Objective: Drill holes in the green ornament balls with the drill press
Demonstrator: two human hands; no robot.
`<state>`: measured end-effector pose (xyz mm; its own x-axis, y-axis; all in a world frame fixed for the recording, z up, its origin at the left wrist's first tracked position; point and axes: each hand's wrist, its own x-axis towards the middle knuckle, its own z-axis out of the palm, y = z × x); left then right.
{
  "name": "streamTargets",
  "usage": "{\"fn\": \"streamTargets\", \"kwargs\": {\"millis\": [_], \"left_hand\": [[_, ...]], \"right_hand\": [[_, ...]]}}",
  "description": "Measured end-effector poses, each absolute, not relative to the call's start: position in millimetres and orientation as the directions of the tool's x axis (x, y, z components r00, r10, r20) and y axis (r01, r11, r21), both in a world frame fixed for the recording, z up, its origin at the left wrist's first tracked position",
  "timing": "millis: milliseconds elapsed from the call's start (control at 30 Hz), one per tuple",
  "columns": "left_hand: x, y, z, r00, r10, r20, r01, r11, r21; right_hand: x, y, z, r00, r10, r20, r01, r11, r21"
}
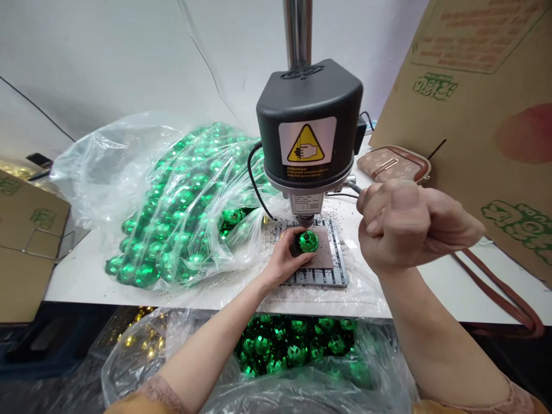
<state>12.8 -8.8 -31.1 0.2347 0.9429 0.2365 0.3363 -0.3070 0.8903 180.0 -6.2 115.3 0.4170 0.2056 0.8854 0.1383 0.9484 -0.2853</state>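
Observation:
My left hand is closed around a shiny green faceted ball ornament and steadies it on a brownish square pad. The pad lies on the slotted metal base of a small bench drill press. Directly above the ball is the chuck; whether the bit touches the ball I cannot tell. Raised at the right, my right hand forms a fist around the press's feed lever, whose grip is hidden inside the fingers. Dark shavings are scattered around the base.
Left of the press, a clear plastic bag bulges with green balls. Another open bag of green balls sits below the table's front edge. Cardboard boxes flank both sides. A tan purse lies behind my right hand, its brown strap trailing forward.

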Motion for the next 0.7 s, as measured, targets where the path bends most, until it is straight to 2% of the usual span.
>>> {"fn": "streamTargets", "kwargs": {"millis": [100,267,700], "left_hand": [[13,-9,-32,0.233,0.946,0.227,0.329,-0.297,0.897],[13,-9,-32,0.235,0.945,0.227,0.320,-0.296,0.900],[13,-9,-35,0.225,0.943,0.245,0.320,-0.309,0.896]], "right_hand": [[183,-3,111,0.368,0.133,0.920,0.096,0.979,-0.180],[183,-5,109,0.337,0.156,0.928,0.076,0.979,-0.192],[186,3,96,0.326,0.059,0.944,0.141,0.984,-0.111]]}}
